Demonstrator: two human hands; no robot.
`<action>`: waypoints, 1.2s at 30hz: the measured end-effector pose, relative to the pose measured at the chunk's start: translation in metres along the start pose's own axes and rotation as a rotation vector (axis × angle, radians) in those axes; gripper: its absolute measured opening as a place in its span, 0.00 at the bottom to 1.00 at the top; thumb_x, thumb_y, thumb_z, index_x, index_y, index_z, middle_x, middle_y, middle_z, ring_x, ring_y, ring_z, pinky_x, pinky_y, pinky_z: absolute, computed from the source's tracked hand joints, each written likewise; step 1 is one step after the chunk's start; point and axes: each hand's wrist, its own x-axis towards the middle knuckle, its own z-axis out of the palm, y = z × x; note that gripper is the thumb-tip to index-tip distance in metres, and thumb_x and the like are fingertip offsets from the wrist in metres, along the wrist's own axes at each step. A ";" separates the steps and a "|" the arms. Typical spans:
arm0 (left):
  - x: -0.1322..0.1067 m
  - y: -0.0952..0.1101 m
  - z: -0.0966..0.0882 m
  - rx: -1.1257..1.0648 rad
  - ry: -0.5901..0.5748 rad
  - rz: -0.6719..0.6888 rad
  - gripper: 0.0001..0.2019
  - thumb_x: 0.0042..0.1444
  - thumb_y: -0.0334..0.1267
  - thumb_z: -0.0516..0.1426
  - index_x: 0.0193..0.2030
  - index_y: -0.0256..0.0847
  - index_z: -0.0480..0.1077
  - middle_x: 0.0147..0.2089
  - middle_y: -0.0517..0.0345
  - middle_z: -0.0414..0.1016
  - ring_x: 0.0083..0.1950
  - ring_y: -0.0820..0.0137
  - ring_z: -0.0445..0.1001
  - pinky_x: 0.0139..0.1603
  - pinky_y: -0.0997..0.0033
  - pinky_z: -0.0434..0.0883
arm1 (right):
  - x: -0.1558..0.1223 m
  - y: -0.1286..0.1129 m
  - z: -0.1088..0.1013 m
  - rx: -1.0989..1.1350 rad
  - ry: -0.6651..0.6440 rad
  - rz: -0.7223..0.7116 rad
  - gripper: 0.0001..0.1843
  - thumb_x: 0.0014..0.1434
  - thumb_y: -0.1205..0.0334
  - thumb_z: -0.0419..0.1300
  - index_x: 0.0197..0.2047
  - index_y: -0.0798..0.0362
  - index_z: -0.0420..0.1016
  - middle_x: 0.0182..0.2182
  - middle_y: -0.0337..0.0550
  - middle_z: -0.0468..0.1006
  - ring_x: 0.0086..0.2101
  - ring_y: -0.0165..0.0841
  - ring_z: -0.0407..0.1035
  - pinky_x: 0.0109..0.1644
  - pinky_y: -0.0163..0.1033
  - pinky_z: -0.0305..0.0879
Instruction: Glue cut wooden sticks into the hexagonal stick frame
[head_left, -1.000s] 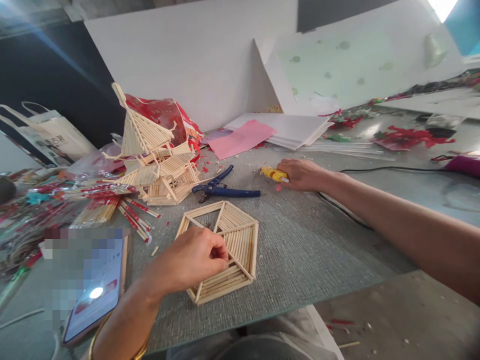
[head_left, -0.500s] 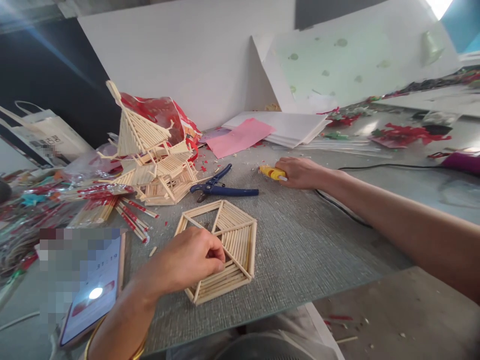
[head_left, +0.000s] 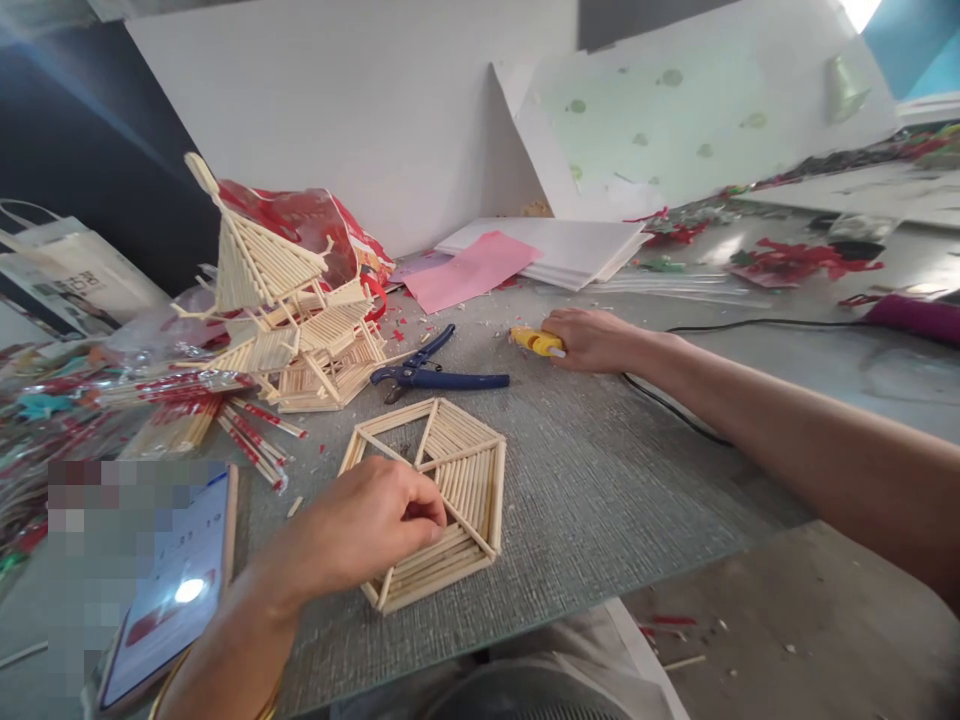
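A hexagonal frame of thin wooden sticks lies flat on the table, some of its wedges filled with sticks side by side. My left hand rests over its left half, thumb and fingertips pinched together near the middle; what they pinch, if anything, is hidden. At the end of my outstretched right arm, my right hand is closed around a yellow glue gun lying on the table, a black cord trailing behind. Blue-handled cutting pliers lie open between the frame and a pavilion-like stick model.
Left of the frame lie bundles of sticks in red-marked wrappers and a lit phone. Pink paper and white boards are at the back. The table's near edge runs just below the frame.
The whole view has shifted slightly to the left. Both hands keep nearly the same position relative to the frame and the glue gun.
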 end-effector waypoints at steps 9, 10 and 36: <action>0.001 0.003 0.001 0.064 0.040 -0.012 0.09 0.51 0.37 0.51 0.28 0.41 0.72 0.24 0.64 0.70 0.26 0.77 0.65 0.27 0.75 0.56 | -0.001 -0.002 -0.002 0.004 0.000 -0.009 0.11 0.54 0.58 0.52 0.38 0.55 0.66 0.36 0.48 0.69 0.36 0.37 0.64 0.32 0.37 0.51; 0.001 0.003 0.001 0.067 0.040 -0.011 0.09 0.51 0.37 0.51 0.28 0.41 0.72 0.25 0.64 0.70 0.26 0.77 0.65 0.28 0.75 0.56 | -0.001 -0.003 -0.002 0.007 0.001 -0.010 0.11 0.54 0.58 0.52 0.38 0.55 0.66 0.36 0.48 0.69 0.36 0.37 0.64 0.33 0.37 0.51; 0.001 0.000 0.000 0.045 0.006 0.037 0.11 0.50 0.36 0.50 0.31 0.41 0.74 0.28 0.61 0.73 0.27 0.75 0.67 0.28 0.74 0.58 | -0.008 -0.004 -0.017 0.061 -0.184 -0.030 0.22 0.47 0.63 0.54 0.47 0.59 0.67 0.44 0.56 0.68 0.43 0.43 0.63 0.43 0.43 0.56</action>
